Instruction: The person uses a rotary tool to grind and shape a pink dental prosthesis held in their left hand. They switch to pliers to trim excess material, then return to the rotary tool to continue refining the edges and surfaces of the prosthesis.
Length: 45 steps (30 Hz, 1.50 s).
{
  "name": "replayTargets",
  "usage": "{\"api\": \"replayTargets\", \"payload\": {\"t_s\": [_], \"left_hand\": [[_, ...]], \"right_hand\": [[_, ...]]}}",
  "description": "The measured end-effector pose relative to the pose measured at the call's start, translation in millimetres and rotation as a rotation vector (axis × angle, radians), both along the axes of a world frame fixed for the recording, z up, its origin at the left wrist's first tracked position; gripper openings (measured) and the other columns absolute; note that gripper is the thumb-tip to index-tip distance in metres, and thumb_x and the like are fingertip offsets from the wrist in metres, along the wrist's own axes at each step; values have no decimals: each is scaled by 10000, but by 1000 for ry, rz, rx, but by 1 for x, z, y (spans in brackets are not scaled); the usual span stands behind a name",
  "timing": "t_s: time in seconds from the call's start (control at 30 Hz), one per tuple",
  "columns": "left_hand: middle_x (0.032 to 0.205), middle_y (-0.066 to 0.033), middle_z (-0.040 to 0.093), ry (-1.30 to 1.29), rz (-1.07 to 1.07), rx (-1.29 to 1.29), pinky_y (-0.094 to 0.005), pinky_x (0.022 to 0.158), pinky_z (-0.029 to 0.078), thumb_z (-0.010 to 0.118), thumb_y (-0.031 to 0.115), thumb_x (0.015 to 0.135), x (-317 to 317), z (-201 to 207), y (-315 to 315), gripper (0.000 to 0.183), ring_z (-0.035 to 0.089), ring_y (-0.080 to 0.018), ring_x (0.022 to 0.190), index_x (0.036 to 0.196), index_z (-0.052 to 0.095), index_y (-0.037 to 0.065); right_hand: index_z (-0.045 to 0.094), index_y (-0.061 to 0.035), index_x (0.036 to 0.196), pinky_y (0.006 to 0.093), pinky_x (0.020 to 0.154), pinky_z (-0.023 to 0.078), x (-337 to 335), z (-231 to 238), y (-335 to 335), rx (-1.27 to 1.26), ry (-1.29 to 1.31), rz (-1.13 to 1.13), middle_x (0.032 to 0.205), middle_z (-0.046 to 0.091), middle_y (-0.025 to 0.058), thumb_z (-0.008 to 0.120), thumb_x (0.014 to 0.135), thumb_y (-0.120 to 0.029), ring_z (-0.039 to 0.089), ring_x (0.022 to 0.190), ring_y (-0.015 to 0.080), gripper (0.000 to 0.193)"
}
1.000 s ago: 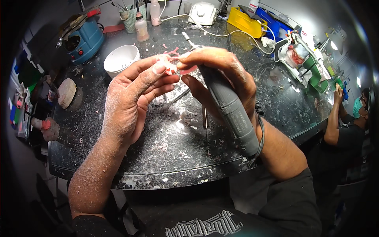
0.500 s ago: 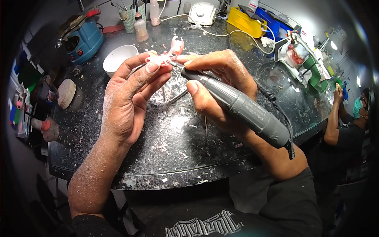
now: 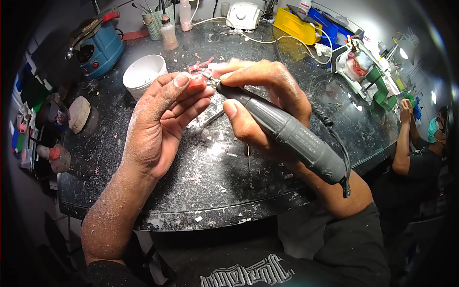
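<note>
My left hand (image 3: 155,122), dusted with pale powder, pinches a small pink denture plate (image 3: 199,80) between thumb and fingers. In my right hand (image 3: 272,86) is a black rotary handpiece (image 3: 299,136), held like a pen. Its metal bur (image 3: 208,75) meets the plate or lies just over it; the exact contact is hard to see. My right fingertips reach close to the plate's far side. A coiled black cord (image 3: 321,114) runs from the handpiece's rear end. Fingers cover part of the plate.
White shavings litter the dark bench (image 3: 191,191). A white bowl (image 3: 143,71) stands beyond my left hand, near a blue machine (image 3: 98,52). At the back are a dropper bottle (image 3: 169,36), a white control box (image 3: 243,16) and a yellow bin (image 3: 296,26). Another person (image 3: 416,143) sits at right.
The denture plate has been turned in my left fingers, so its upright pink arm now lies lower. The handpiece has shifted slightly left and its rear end has dropped.
</note>
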<state>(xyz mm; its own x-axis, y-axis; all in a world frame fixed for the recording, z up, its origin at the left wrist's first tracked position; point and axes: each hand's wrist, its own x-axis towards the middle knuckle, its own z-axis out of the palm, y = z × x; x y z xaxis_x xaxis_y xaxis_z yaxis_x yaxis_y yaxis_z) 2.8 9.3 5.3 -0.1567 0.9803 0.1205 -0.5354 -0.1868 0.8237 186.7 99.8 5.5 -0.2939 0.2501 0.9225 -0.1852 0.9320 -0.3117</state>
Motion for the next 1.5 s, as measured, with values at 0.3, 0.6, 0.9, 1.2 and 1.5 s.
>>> {"api": "replayTargets", "payload": {"t_s": [0.3,0.6,0.9,1.2,1.5], "left_hand": [[1038,-113,729,22,-21,5,-338,985,591,687,236,1013,-4,-2,0,242,720,-209,1050,1104,656,14],[1046,-126,734,51,3,11,-346,983,595,705,215,999,-5,-3,1,250,728,-226,1052,1150,636,28],[1176,-195,699,66,40,80,-390,1024,578,699,127,978,0,-3,0,330,710,-268,1124,1252,545,28],[1219,-189,670,-76,-16,23,-398,1071,558,677,123,980,3,-3,-2,311,686,-261,1159,1235,541,5],[1191,-181,674,-167,-117,10,-425,1085,553,672,125,988,2,-6,-2,239,677,-275,1172,1174,567,17]], "right_hand": [[659,38,1111,434,1014,539,5,1,0,31,-127,116,1101,729,224,718,762,57,715,1091,311,354],[667,40,1088,424,986,548,5,3,-1,38,-122,108,1045,729,206,719,752,63,725,1077,319,340],[664,22,1097,505,1103,466,6,5,1,134,-146,26,1052,724,179,731,776,0,719,1128,353,328],[637,4,1134,539,1164,393,3,-2,1,101,-103,39,1138,736,203,742,778,-3,695,1190,363,371],[687,-42,1143,556,1129,437,2,-2,1,69,-86,13,1129,740,134,783,764,-41,702,1186,319,392]]}}
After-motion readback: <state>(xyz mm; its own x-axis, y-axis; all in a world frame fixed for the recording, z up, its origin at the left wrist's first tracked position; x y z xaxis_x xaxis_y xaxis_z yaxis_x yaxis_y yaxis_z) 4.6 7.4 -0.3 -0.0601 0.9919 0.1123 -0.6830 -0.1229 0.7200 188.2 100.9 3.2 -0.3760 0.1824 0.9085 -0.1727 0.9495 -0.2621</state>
